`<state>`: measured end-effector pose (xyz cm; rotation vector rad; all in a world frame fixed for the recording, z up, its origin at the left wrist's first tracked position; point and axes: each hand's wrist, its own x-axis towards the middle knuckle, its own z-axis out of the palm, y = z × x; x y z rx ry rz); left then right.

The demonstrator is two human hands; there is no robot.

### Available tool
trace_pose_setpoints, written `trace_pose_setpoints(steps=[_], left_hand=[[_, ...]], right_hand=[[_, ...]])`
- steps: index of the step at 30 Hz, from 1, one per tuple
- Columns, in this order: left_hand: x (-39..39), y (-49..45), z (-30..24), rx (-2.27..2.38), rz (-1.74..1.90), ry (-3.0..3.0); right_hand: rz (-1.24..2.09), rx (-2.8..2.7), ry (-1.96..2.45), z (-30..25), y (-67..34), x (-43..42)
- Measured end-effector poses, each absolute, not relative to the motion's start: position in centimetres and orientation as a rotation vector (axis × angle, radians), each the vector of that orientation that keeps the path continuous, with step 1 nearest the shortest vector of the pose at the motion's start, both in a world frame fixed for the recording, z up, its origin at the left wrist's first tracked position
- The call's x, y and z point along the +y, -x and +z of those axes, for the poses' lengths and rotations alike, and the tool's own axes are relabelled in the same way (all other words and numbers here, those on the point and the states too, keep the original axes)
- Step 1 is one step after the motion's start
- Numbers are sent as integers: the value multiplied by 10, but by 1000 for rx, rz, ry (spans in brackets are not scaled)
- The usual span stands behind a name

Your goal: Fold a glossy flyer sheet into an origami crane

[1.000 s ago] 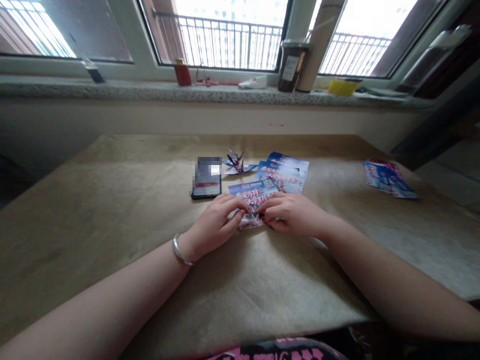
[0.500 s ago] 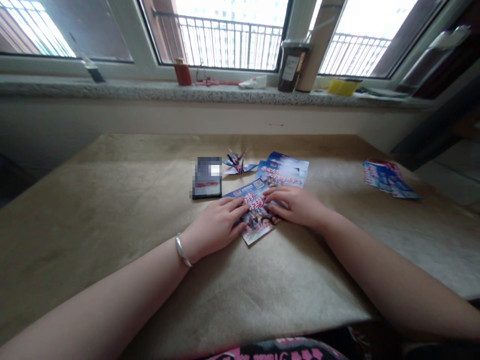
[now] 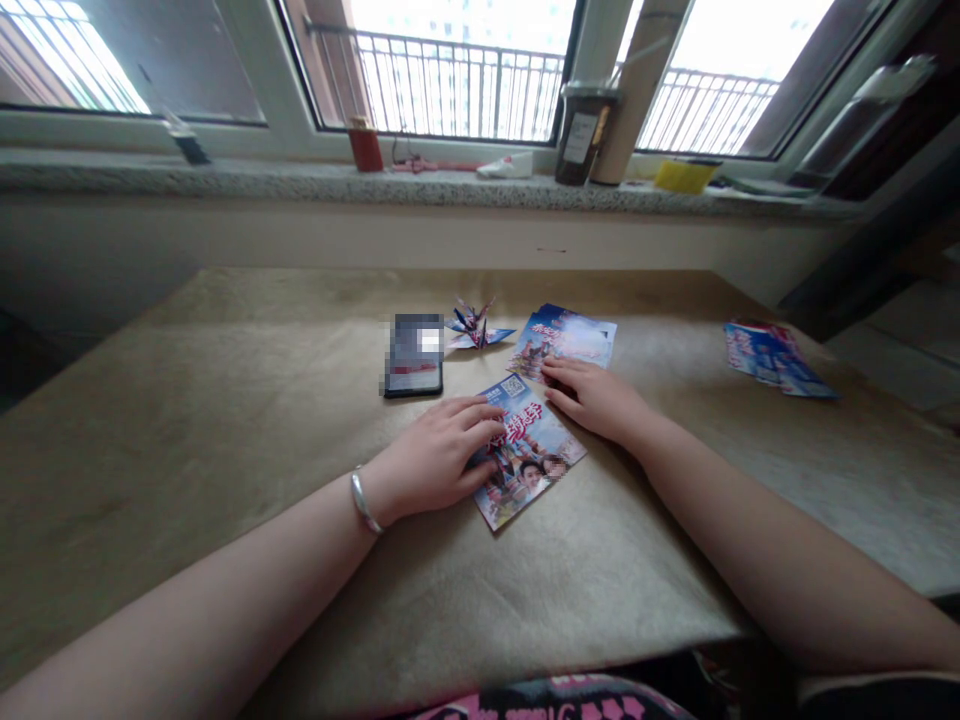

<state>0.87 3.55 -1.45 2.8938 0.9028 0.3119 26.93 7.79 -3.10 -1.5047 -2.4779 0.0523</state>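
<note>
A printed blue and red paper sheet (image 3: pixel 529 455) lies flat on the tan table (image 3: pixel 225 420) in front of me. My left hand (image 3: pixel 439 455) rests palm down on its left edge, fingers stretched out. My right hand (image 3: pixel 596 398) lies flat at the sheet's upper right corner, fingers extended toward a second printed sheet (image 3: pixel 566 338) just behind it. A silver bracelet (image 3: pixel 362 502) is on my left wrist.
A black phone (image 3: pixel 415 356) lies left of the sheets, with a folded paper crane (image 3: pixel 474 325) behind it. More printed sheets (image 3: pixel 776 358) sit at the far right. The windowsill holds a red cup (image 3: pixel 365 146), a dark jar (image 3: pixel 583 130) and a yellow object (image 3: pixel 686 173).
The folded sheet under my fingers has been spread open flat and now lies nearer to me. Both hands went from pinching it to lying flat on it.
</note>
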Motion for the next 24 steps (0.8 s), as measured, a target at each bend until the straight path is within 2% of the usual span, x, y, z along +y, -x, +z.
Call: trace_pose_setpoints(steps=[8,17,24], left_hand=[[32,-6,-18,1021,203,-2957],[29,-13,-17,1108,235,-2920],[34,-11,-23,1071,75,-2894]], right_hand=[[-24,-2500,1255,-23,-259,67],[-170,-2542,1391,-20,-257,65],[-159,-2562,1466,-23,-261,68]])
